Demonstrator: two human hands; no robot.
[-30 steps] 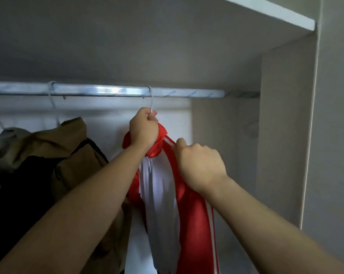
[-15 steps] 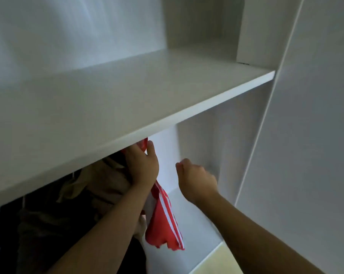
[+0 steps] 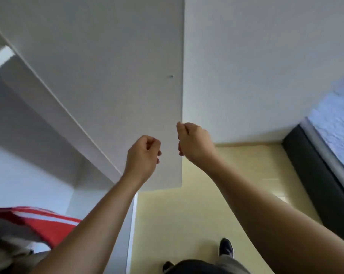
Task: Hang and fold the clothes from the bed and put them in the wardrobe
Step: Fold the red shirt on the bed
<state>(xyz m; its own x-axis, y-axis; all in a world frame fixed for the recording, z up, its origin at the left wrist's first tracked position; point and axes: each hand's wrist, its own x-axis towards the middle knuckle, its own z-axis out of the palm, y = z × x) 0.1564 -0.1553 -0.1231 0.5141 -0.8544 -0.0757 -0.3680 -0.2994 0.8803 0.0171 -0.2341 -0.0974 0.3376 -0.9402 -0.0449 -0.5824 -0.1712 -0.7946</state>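
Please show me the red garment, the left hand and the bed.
red garment (image 3: pixel 50 230), head view: red cloth under the white stripes.
left hand (image 3: pixel 142 155), head view: back of the hand.
bed (image 3: pixel 335 119), head view: blue cover.

Both arms outstretched, left hand (image 3: pixel 142 155) and right hand (image 3: pixel 194 142) close together, fingers curled, empty.

A bedroom in a home. Behind the left hand (image 3: pixel 142 155) stands a white wardrobe door (image 3: pixel 117 76), and clothes, one red-and-white garment (image 3: pixel 48 224) among them, hang lower left of it. Far right of the right hand (image 3: pixel 194 142) a dark-framed bed (image 3: pixel 313 175) stands on a pale yellow floor (image 3: pixel 187 214).
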